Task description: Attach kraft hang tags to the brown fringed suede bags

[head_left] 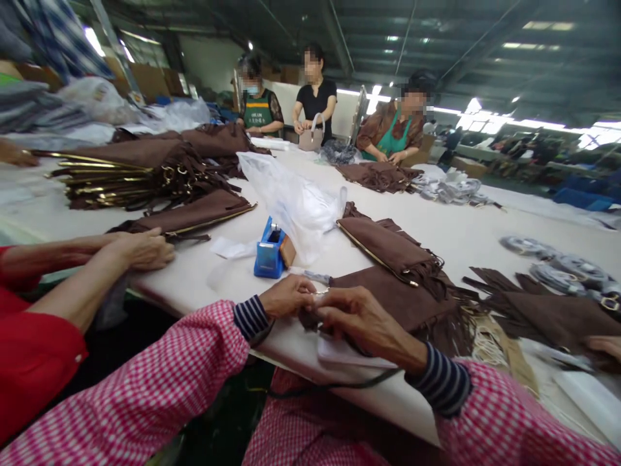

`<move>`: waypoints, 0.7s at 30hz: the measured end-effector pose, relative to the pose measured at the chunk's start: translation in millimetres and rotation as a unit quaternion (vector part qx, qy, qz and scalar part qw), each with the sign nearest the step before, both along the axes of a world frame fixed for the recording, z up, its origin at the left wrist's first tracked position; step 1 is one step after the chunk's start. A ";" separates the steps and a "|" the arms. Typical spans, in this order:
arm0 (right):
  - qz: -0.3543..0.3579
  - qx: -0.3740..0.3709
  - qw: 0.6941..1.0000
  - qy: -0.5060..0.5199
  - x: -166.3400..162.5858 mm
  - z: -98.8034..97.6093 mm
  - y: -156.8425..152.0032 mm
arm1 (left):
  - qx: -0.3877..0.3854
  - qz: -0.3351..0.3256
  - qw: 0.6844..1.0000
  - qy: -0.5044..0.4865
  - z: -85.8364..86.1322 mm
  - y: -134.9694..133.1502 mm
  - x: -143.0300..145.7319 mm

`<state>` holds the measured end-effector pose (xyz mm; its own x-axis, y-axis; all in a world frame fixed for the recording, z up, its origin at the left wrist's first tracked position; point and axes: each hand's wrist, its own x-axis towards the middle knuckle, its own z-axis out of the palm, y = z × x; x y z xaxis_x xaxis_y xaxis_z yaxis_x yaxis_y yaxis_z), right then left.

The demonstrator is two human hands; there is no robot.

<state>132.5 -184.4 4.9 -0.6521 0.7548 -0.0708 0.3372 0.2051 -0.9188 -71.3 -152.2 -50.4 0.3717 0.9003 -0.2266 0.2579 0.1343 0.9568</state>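
At the table's near edge, my left hand [290,296] and my right hand [365,318] meet, fingers pinched. A small gold-coloured metal piece [321,293] shows between the fingertips, and a bit of dark brown material [307,318] hangs just below; the fingers hide how the two join. Beside my right hand lies a flat brown fringed bag [383,298], with another brown bag [388,249] on top, its gold zip along one edge. A blue tape dispenser [269,252] stands just beyond my left hand.
Clear plastic bags [301,200] lie behind the dispenser. Brown bags with gold zips [121,168] are piled at left, near a co-worker's hands [145,251]. Bundled grey straps [557,259] and another person's hand [606,346] are at right. Several people work across the table.
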 end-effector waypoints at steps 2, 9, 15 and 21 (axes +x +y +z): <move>-0.047 0.103 0.992 -0.049 13.6 -7.2 22.5 | 0.106 -0.002 0.990 0.093 -3.4 -1.4 4.1; 0.032 0.251 0.943 -0.215 31.8 -44.4 66.0 | 0.252 -0.006 0.876 0.412 0.9 -27.7 16.7; 0.045 0.248 0.940 -0.229 32.8 -45.4 60.8 | 0.253 0.024 0.848 0.465 24.9 -62.6 -14.5; 0.048 0.251 0.934 -0.249 23.6 -34.7 58.9 | 0.279 0.299 0.698 0.588 27.6 -39.9 -86.0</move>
<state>156.1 -125.5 -29.7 -0.6985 0.7147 -0.0361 0.6554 0.6187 -0.4331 -157.3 -192.1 -22.8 -0.2560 0.8846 0.3898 0.9663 0.2455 0.0775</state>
